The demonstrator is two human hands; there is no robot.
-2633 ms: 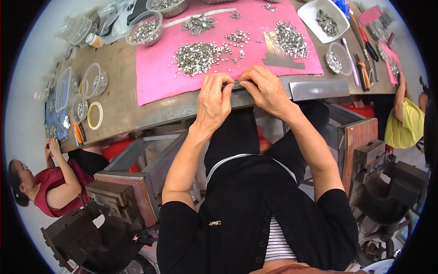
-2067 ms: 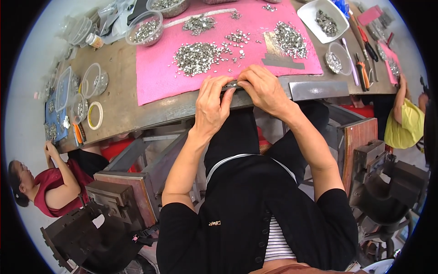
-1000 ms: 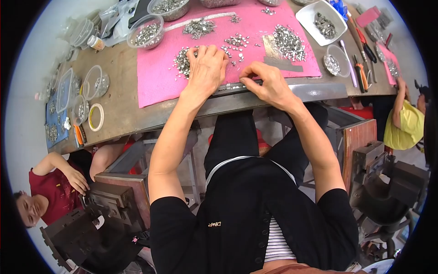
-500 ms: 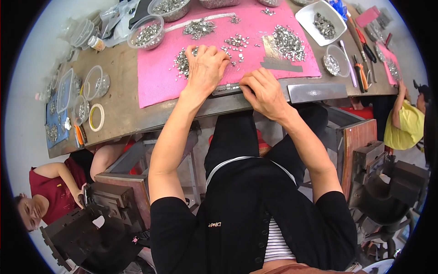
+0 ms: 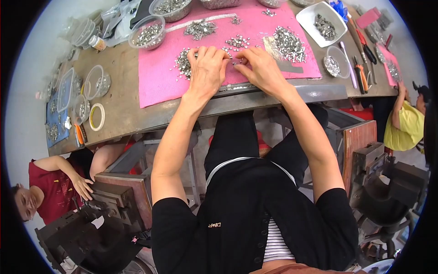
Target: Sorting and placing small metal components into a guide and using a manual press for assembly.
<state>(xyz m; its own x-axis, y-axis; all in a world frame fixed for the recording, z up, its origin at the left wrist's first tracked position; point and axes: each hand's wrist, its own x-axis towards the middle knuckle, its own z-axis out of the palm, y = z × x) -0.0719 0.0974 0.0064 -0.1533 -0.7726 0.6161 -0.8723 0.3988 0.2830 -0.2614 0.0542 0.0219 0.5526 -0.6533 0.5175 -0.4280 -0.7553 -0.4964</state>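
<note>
Both hands are over the front of a pink mat [image 5: 157, 86] that holds heaps of small silvery metal parts. My left hand [image 5: 206, 71] is bent over the right edge of a heap of parts [image 5: 183, 64], its thumb and forefinger drawn together. Close to its right, my right hand [image 5: 262, 71] has curled fingers, with thumb and forefinger nearly meeting at a tiny dark bit. What either hand pinches is too small to name. A narrow metal strip fixture [image 5: 235, 86] with small pieces along it lies at the table's front edge, below the hands.
Behind the hands are another parts heap [image 5: 200, 29] and a large one [image 5: 288, 44]. Clear tubs [image 5: 148, 32], a white tray [image 5: 321, 23] and orange-handled pliers [image 5: 360, 77] stand around the mat. A flat steel bar [image 5: 321, 93] lies at the front edge. Co-workers sit on both sides.
My right hand has moved up and left from the strip at the table edge to beside my left hand. The left hand has barely moved. The left co-worker's hand has shifted.
</note>
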